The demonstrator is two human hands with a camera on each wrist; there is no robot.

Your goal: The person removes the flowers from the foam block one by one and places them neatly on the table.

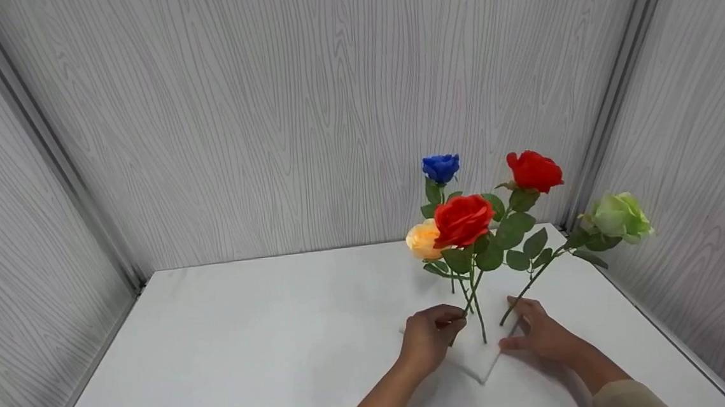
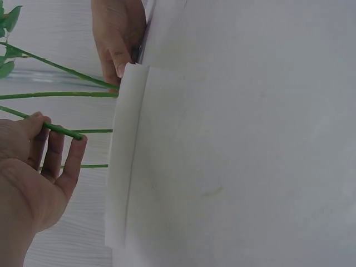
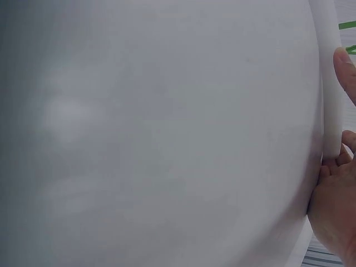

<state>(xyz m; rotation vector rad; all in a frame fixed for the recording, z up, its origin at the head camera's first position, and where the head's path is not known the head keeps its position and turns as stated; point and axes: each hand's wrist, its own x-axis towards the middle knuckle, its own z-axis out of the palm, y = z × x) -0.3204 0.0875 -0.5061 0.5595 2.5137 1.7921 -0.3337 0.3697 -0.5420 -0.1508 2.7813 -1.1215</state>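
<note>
My left hand (image 1: 426, 341) pinches the lower stem of a red rose (image 1: 535, 172), whose bloom leans up to the right. In the left wrist view, this stem's bare end (image 2: 79, 137) sticks out past the fingertips, above a flat white board (image 2: 123, 183). Another red rose (image 1: 464, 220) stands upright in the board at the front. Behind it are a blue rose (image 1: 441, 168) and a peach rose (image 1: 422, 240). A pale green rose (image 1: 620, 217) slants right from its stem in the board. My right hand (image 1: 547, 336) holds the board's right corner, thumb on the near edge, fingers curled round it.
The board lies cornerwise on a white table (image 1: 238, 346), toward its right side. Grey wood-grain panels enclose the table at the back (image 1: 255, 121), left (image 1: 15, 253) and right (image 1: 696, 142). The green rose's bloom hangs close to the right panel.
</note>
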